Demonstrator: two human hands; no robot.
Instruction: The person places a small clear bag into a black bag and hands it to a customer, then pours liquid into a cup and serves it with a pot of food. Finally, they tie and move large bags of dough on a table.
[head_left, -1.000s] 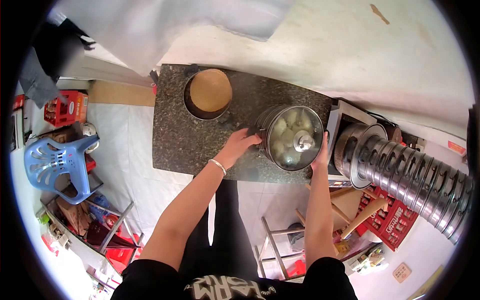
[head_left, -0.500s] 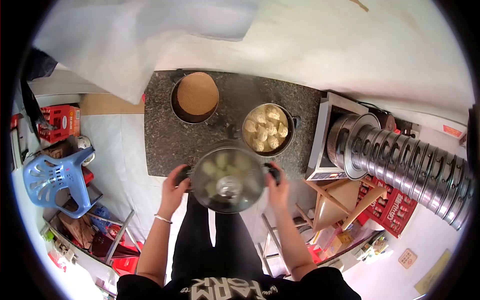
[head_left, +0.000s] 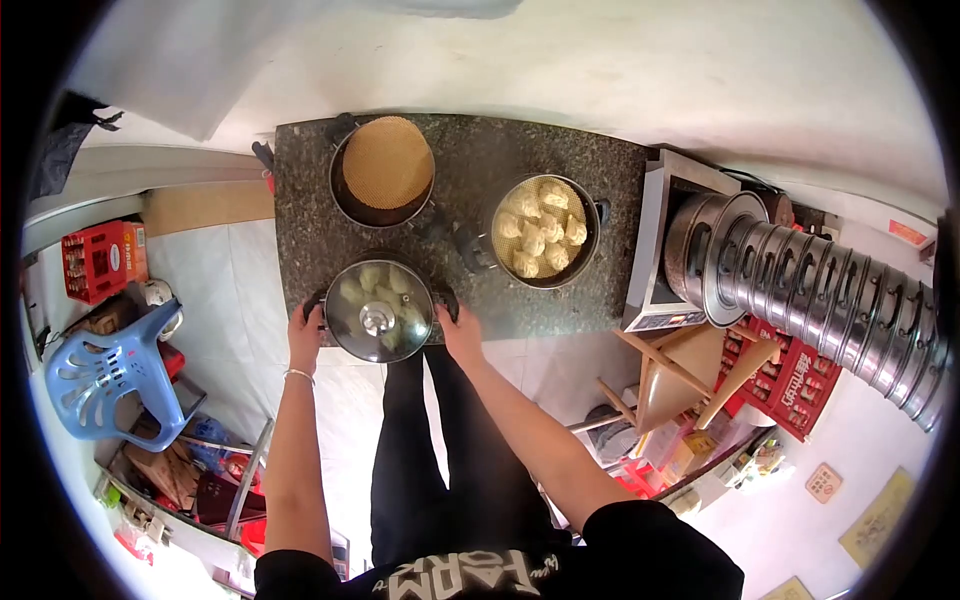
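Both hands grip a round metal steamer pot (head_left: 333, 340) by its black side handles, at the front left edge of the dark stone counter. My left hand (head_left: 304, 337) is closed around the left handle and my right hand (head_left: 461, 335) around the right one. A glass lid (head_left: 400, 340) with a round knob covers the pot; pale green dumplings (head_left: 375, 285) show through it. To the right is an uncovered steamer (head_left: 497, 262) holding several pleated buns (head_left: 533, 238). Behind the held pot, another steamer (head_left: 340, 190) has a round tan mesh liner (head_left: 388, 163) leaning in it.
Right of the counter (head_left: 470, 150), a stove unit (head_left: 640, 260) bears a tall stack of metal steamer rings (head_left: 820, 300). Below it are a wooden stool (head_left: 680, 375) and a red bottle crate (head_left: 785, 385). A blue plastic chair (head_left: 110, 370) stands at the left.
Both hands have carried the lidded pot leftward and forward, from in front of the counter to over its front left edge. The view has shifted slightly.
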